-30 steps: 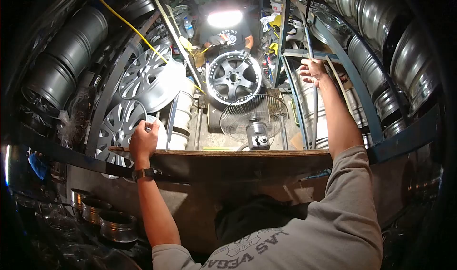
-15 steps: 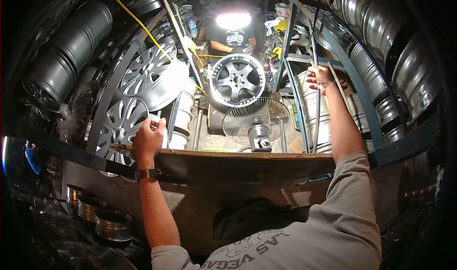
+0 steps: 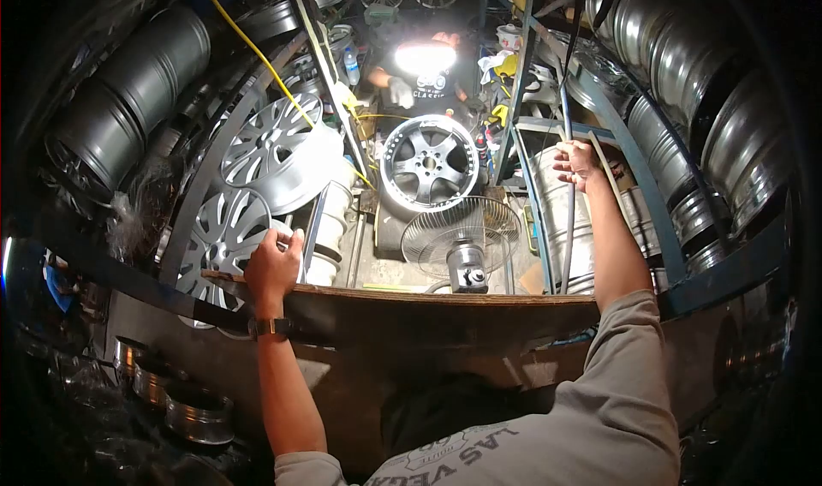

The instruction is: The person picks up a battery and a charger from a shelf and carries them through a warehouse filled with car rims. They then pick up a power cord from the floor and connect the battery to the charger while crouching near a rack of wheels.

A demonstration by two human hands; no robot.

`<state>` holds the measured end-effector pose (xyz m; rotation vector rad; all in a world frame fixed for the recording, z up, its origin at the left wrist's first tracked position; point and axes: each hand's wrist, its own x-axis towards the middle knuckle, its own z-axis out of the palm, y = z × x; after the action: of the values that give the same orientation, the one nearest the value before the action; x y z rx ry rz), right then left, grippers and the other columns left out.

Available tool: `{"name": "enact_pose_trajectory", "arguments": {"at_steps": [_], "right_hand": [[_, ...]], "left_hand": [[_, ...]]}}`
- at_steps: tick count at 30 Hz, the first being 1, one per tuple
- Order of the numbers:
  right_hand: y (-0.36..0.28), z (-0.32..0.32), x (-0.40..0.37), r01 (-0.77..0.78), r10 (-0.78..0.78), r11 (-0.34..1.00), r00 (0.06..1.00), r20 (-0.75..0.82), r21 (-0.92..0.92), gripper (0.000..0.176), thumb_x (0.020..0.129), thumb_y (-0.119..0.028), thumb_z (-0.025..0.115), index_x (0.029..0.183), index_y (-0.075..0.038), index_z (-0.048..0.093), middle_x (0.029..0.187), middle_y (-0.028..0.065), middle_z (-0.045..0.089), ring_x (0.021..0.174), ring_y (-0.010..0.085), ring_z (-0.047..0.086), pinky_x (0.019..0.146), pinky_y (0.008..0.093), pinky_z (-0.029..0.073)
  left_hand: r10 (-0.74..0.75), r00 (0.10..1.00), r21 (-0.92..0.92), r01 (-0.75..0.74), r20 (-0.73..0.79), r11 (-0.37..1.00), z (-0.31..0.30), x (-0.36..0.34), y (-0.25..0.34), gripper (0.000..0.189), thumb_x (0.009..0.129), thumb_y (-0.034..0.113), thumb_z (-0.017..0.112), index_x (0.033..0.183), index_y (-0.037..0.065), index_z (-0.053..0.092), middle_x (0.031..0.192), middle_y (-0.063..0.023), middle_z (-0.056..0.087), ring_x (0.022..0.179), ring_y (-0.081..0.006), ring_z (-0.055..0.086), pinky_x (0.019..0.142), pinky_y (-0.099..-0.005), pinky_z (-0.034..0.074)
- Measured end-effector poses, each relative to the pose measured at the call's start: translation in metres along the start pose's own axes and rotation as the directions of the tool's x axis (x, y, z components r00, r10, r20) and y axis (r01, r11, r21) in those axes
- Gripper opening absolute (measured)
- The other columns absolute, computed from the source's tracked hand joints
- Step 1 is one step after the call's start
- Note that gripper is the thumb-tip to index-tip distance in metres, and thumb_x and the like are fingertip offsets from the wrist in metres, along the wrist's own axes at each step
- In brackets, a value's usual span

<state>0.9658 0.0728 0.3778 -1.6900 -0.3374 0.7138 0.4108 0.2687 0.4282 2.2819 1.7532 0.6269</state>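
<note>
My left hand [image 3: 274, 265] is raised at the left end of a wooden board [image 3: 445, 300], its fingers curled together in a pinch; whatever they hold, if anything, is hidden. Beside it lie grey multi-spoke wheel rims [image 3: 221, 229]. My right hand [image 3: 579, 162] is closed around a dark upright cable [image 3: 569, 229], just inside the blue metal frame [image 3: 634, 156]. Beyond the board, between my hands, are a wire-caged fan [image 3: 467, 263] and a polished five-spoke wheel rim [image 3: 428, 162], which stands tilted toward me.
A co-worker [image 3: 428, 83] with a gloved hand [image 3: 399, 92] is behind the polished rim, under a bright lamp [image 3: 425, 56]. Stacked rims [image 3: 128, 101] line the left side, more rims [image 3: 659, 49] the right. A yellow cable [image 3: 257, 53] hangs at upper left. Several rims [image 3: 199, 411] stand lower left.
My view has tilted slightly, so the scene sits a little lower. The co-worker has leaned forward and shifted a gloved hand to the left of the lamp. My hands keep about the same places.
</note>
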Motion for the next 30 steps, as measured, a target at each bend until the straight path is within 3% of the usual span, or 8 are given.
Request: {"name": "enact_pose_trajectory", "arguments": {"at_steps": [2,7,17,25,30], "right_hand": [[0.003,0.001,0.002,0.015,-0.014,1.000,0.999,-0.033,0.006,0.018,0.088,-0.027,0.063,0.100,-0.014,0.059,0.082,0.0007,0.060,0.067,0.0160,0.062,0.058,0.0373,0.049],[0.000,0.002,0.000,0.011,-0.011,1.000,1.000,-0.018,-0.008,0.017,0.091,-0.026,0.061,0.102,-0.013,0.060,0.083,0.0010,0.061,0.065,0.0155,0.061,0.057,0.0361,0.049],[-0.012,0.002,0.005,0.093,-0.093,0.996,0.996,0.010,0.016,0.027,0.088,-0.032,0.067,0.108,-0.017,0.057,0.092,0.0015,0.065,0.076,0.0171,0.065,0.064,0.0379,0.054],[-0.012,-0.003,0.007,0.048,-0.047,0.999,0.998,0.046,-0.024,0.026,0.091,-0.031,0.065,0.112,-0.018,0.057,0.092,0.0015,0.064,0.077,0.0179,0.064,0.065,0.0381,0.054],[-0.008,-0.007,0.010,0.040,-0.039,0.999,0.998,0.042,-0.030,0.024,0.092,-0.031,0.064,0.111,-0.018,0.057,0.092,0.0015,0.063,0.077,0.0178,0.064,0.066,0.0378,0.053]], "left_hand": [[0.009,1.000,0.004,-0.009,-0.010,1.000,-0.002,-0.002,0.003,0.041,0.088,0.051,0.060,0.092,0.010,0.066,0.088,-0.0165,0.071,0.087,-0.0395,0.067,0.074,-0.0482,0.050],[0.014,1.000,-0.011,-0.014,-0.014,1.000,0.000,-0.001,0.000,0.041,0.087,0.050,0.061,0.090,0.010,0.065,0.086,-0.0173,0.071,0.085,-0.0405,0.067,0.073,-0.0489,0.051],[-0.004,1.000,-0.019,0.004,0.013,1.000,0.005,-0.002,-0.001,0.036,0.085,0.046,0.059,0.093,0.012,0.065,0.090,-0.0165,0.072,0.088,-0.0401,0.067,0.075,-0.0488,0.052],[-0.047,0.996,0.001,0.047,0.072,0.999,0.007,0.000,0.000,0.040,0.086,0.051,0.060,0.095,0.012,0.067,0.094,-0.0136,0.073,0.093,-0.0365,0.068,0.082,-0.0464,0.051],[-0.021,0.999,-0.028,0.022,0.044,0.999,0.011,0.001,-0.002,0.038,0.085,0.050,0.062,0.092,0.013,0.067,0.091,-0.0133,0.073,0.090,-0.0372,0.068,0.078,-0.0465,0.052]]}}
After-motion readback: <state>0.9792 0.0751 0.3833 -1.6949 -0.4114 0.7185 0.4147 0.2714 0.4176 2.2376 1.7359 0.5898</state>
